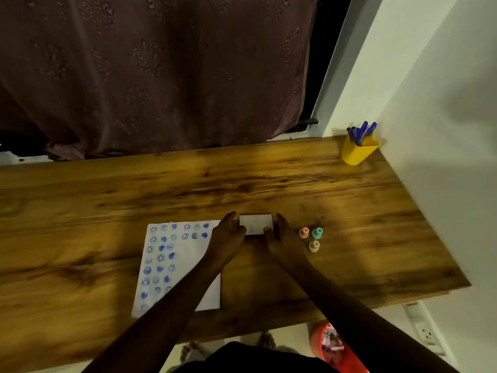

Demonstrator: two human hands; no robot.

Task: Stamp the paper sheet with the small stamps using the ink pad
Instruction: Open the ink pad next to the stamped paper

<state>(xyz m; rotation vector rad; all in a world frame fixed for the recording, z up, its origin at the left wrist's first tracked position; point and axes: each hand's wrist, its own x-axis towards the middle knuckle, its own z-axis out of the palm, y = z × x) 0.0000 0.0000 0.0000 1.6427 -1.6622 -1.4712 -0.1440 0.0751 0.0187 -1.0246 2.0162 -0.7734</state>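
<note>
Three small stamps, a pink stamp (pixel 304 232), a teal stamp (pixel 317 233) and a beige stamp (pixel 313 246), are set upright in a tight cluster on the wooden bench (pixel 269 184), just to the right of the right hand (pixel 285 242); none of them is held. Between the two hands a white rectangular box is gripped, taken to be the ink pad (pixel 256 224): the left hand (pixel 228 238) is pressed against its left edge and the right hand against its right edge and near corner, so that both hands are clamped on it from either side. Only a plain white top is shown and no inked face is seen, so the lid is judged to be on; whether it is being opened or shut cannot be told.

The paper sheet (pixel 185 254) lies flat just left of the ink pad, partly covered by the left forearm. Its left half is already filled with columns of blue prints, and two short rows are carried across the top; the lower right part is left blank. The task is therefore judged well under way but not finished.

The step in hand is judged to be the handling of the ink pad's lid. If stamping is to go on, the lid must be lifted clear, the base steadied by one hand, and a stamp taken from the cluster by the other, inked, then pressed on the blank part. A yellow pen holder (pixel 359 153) is kept well apart at the far right corner.
</note>
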